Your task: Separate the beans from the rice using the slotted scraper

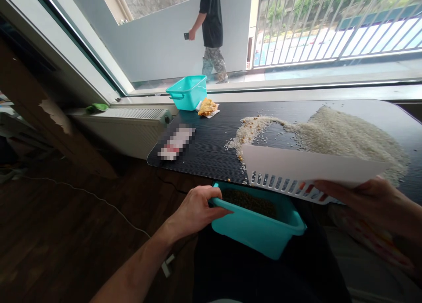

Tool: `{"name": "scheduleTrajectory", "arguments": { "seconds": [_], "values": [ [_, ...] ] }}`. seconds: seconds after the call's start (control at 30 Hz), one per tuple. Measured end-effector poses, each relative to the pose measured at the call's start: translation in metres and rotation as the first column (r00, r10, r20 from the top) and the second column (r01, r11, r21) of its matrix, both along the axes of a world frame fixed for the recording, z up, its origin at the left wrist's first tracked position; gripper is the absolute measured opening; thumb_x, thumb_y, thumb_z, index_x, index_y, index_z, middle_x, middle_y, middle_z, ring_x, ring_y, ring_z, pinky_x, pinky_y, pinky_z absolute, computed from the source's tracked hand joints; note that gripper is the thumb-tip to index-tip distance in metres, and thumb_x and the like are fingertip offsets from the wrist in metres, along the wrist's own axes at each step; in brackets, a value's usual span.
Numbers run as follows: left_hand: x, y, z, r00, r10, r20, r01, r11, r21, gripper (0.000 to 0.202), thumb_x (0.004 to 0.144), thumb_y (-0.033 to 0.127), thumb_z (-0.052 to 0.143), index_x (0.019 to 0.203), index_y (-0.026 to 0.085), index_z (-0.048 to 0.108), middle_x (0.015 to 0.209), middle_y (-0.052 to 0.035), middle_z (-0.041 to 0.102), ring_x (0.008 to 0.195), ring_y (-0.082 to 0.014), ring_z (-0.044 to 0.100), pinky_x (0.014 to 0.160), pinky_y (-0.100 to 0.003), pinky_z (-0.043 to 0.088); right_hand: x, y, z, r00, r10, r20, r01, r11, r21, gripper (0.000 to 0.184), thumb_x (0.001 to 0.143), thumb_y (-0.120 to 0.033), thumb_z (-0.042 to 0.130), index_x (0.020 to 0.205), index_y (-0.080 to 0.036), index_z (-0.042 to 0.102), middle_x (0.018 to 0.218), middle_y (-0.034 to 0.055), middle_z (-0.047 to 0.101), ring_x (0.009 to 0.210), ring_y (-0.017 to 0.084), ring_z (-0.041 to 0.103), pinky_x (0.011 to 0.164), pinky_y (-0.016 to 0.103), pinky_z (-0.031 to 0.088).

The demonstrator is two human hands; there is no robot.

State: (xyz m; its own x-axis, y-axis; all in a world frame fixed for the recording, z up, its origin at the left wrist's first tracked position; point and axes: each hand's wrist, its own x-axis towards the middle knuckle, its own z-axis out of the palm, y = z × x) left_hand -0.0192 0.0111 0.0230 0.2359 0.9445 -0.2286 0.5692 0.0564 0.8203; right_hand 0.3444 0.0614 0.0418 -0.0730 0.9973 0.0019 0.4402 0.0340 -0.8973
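Note:
My left hand point(198, 206) is closed on the left rim of a turquoise plastic bin point(253, 232), which sits against the table's front edge. Dark brown-green grains point(249, 202) cover what shows of its bottom. A flat white plastic piece with a row of slots point(310, 164) is gripped by my right hand point(369, 195), its slotted edge above the bin's far rim. Behind it, a large heap of white rice point(349, 133) lies on the black table point(204, 140). A thinner trail of rice mixed with yellowish grains point(252, 129) curves left from the heap.
Another turquoise bin point(189, 92) stands at the table's far left corner, beside a crumpled yellow cloth point(207, 106). A blurred-out flat item point(177, 142) lies nearer. Left are a radiator point(132, 122) and a cable point(108, 206). Outside the window, a person point(212, 30) holds a phone.

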Motion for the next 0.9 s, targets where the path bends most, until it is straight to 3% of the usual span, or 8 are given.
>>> {"name": "scheduleTrajectory", "arguments": {
  "seconds": [0.27,0.43,0.63,0.9],
  "values": [
    [0.000,-0.002,-0.001,1.000,0.023,0.011,-0.023,1.000,-0.001,0.038,0.080,0.041,0.086,0.067,0.022,0.055,0.071,0.0061,0.049,0.073,-0.0144,0.046,0.065,-0.029,0.032,-0.028,0.003,0.015,0.999,0.008,-0.053,-0.008,1.000,0.000,0.073,0.048,-0.099,0.088,0.065,-0.028,0.085,0.076,0.0096,0.086,0.071,0.032,0.080,0.069,0.046,0.074],
    [-0.001,-0.001,0.001,1.000,0.008,-0.010,-0.007,1.000,0.020,0.039,0.081,0.038,0.086,0.065,0.022,0.054,0.070,0.0060,0.049,0.072,-0.0144,0.047,0.066,-0.029,0.033,-0.012,0.001,0.003,0.996,-0.093,-0.007,0.093,0.996,0.000,0.062,0.045,-0.089,0.095,0.062,-0.030,0.085,0.072,0.0075,0.085,0.068,0.032,0.080,0.069,0.047,0.074],
    [0.000,0.000,0.002,1.000,0.002,-0.019,-0.001,0.999,0.037,0.039,0.082,0.037,0.086,0.065,0.021,0.055,0.070,0.0062,0.050,0.072,-0.0141,0.048,0.067,-0.028,0.034,0.000,-0.005,-0.006,0.992,-0.125,-0.023,0.125,0.992,0.002,0.049,0.047,-0.076,0.099,0.062,-0.031,0.086,0.074,0.0062,0.086,0.069,0.033,0.081,0.068,0.045,0.074],
    [0.000,-0.001,0.000,1.000,0.003,-0.008,-0.003,1.000,0.023,0.040,0.082,0.042,0.084,0.065,0.022,0.054,0.070,0.0058,0.049,0.072,-0.0143,0.047,0.066,-0.029,0.034,0.000,-0.008,-0.005,0.998,-0.066,-0.018,0.066,0.997,0.029,0.060,0.051,-0.089,0.093,0.065,-0.031,0.088,0.075,0.0067,0.087,0.069,0.034,0.083,0.070,0.047,0.076]
  ]
}}
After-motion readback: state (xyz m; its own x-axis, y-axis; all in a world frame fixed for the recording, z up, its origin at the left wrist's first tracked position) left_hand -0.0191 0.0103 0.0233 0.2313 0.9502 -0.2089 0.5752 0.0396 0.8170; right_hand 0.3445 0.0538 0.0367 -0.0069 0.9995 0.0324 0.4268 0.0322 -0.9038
